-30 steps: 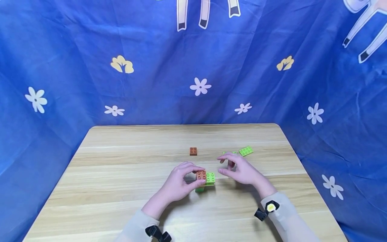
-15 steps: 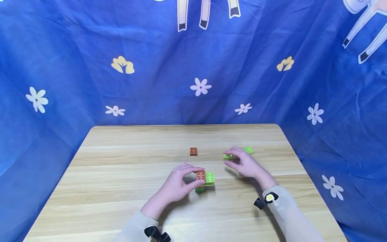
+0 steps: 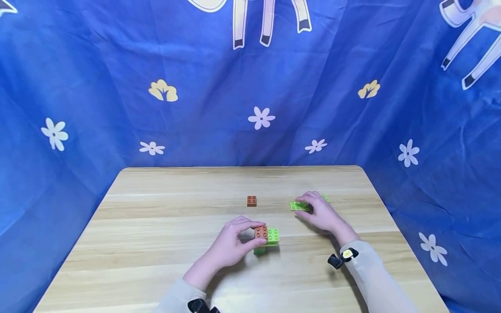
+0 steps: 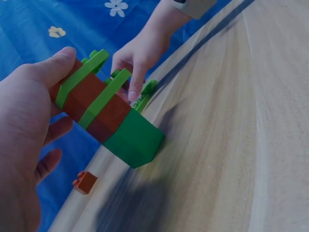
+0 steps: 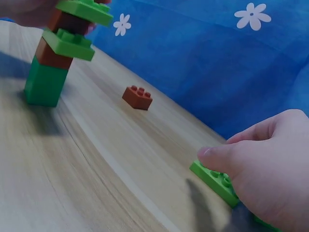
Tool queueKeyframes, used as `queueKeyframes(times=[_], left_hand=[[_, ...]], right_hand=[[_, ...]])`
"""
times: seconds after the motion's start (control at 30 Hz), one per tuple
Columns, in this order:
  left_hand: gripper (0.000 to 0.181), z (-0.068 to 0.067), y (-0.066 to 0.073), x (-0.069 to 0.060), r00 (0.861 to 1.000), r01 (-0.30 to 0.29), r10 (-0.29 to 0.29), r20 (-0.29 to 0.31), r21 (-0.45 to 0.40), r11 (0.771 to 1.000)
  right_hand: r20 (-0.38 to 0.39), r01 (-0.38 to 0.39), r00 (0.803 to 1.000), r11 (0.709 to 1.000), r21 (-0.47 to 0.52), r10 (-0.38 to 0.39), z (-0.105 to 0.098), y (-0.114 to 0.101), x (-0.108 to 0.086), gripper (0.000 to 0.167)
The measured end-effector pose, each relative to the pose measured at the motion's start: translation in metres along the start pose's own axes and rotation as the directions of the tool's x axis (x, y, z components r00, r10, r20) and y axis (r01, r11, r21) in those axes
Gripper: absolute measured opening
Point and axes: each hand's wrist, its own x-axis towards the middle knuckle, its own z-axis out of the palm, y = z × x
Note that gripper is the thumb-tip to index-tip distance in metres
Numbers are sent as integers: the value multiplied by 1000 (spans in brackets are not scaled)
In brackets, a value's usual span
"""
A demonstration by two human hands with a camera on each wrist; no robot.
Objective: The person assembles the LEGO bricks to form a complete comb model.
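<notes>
A tower has a dark green block [image 4: 134, 137] at its foot, then brown bricks alternating with light green plates [image 3: 273, 235] that jut to the right. Thumb and fingers of my left hand [image 3: 228, 244] grip the brown brick [image 3: 261, 232] at its top. In the right wrist view the tower's foot [image 5: 46, 83] is at the table surface. Over on the right, my right hand [image 3: 322, 216] has thumb and index finger at opposite sides of a flat light green plate [image 3: 294, 206], pinching it; the hand hides part of its studs [image 5: 226, 181].
A loose brown brick [image 3: 252, 201] lies behind the tower, left of the pinched plate. Another light green plate [image 3: 326, 198] is partly hidden behind my right hand. A blue patterned cloth [image 3: 211, 95] hangs behind the wooden table [image 3: 156, 243].
My right hand has moved away from the tower, back and to the right, and closed on the light green plate. My left hand keeps its grip on the tower. The head view has tilted slightly up.
</notes>
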Motion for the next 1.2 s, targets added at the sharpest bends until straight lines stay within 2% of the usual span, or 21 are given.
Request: queueKeyframes(times=[0.17,0.37,0.5,0.9,1.03,1.2], left_hand=[[45,-1,1,0,1000,8,-8,2,3,1000],[44,-1,2,0,1000,12,-12,3,4,1000],[44,-2,2,1,1000,-3,3,-3,11,1000],[45,0,0,-2,1000,10,-10,-4,-8,1000],[43,1,0,-1,1000,8,-9,-4,-13,1000],[43,0,0,-1,1000,12,-12,0,-14,1000]], right_hand=[[-42,-9,999,997,-72,6,3,8,1,47],[-46,-37,998,993,-113,32,9,15,0,51],[-49,-46,998,993,-112,40,11,17,-1,49],[-54,-78,996,993,-89,74,18,18,-4,41],[-57,-86,995,994,-71,82,16,14,-4,42],[-36,-59,998,997,-54,57,10,6,-3,41]])
